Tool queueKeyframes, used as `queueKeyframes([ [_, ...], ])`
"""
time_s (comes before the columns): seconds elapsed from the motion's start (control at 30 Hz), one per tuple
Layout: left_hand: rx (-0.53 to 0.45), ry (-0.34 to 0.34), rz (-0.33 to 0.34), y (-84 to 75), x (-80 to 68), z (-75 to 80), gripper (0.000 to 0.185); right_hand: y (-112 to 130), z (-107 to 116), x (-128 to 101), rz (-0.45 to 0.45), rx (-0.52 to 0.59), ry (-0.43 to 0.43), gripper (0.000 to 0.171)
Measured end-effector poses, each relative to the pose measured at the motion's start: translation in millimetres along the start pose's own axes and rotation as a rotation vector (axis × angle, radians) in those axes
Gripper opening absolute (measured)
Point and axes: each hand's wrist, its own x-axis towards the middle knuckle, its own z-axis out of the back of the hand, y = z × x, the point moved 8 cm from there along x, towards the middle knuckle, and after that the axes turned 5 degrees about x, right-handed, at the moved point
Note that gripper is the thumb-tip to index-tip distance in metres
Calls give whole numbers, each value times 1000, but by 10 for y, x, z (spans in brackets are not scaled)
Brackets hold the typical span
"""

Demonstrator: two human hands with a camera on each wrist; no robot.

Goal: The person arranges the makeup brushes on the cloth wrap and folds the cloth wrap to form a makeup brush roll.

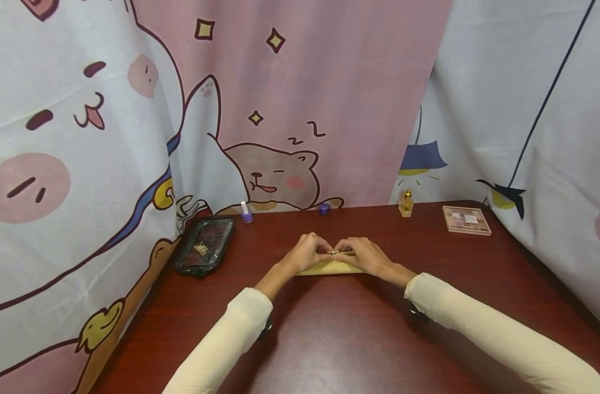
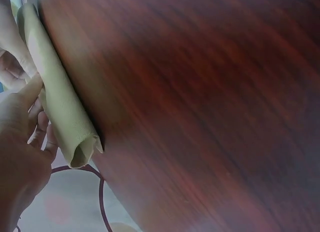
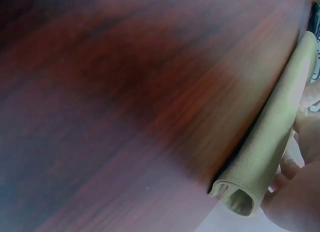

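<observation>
Yellow pouch flat on table, long axis running 9-to-3 o'clock, tucked under both hands. Head view: left hand at 9 end, right hand at 3 end, fingertips meeting mid-top and pinching a small metal bit, likely clasp or zipper pull; both equally near. Black bag at 9, nail polish and purple cap at 12, perfume bottle and palette toward 2.

Left wrist view: pouch rolled at its end, left hand curled round it from 9.

Right wrist view: pouch open-ended roll, right hand gripping from 3–5.
</observation>
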Motion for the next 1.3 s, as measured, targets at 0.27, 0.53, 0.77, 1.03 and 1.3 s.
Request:
queueKeyframes([
  [0.27, 102, 1, -14, -39, -19, -6, 12, 34, 42, -31, 33, -39, -28, 9],
  [0.53, 102, -3, -17, -44, -32, -13, 10, 11, 39, -32, 16, -52, -26, 9],
  [0.77, 48, 4, 7, 29, -46, 47, 19, -19, 53, -21, 0, -5, -2, 17],
  [1.03, 88, 10, -6, 134, -198, 257, 33, -104, 274, -133, -6, -5, 4, 28],
  [1.3, 140, 34, 26, 343, -479, 451, 40, -351, 531, -372, -26, -68, 35, 37],
])
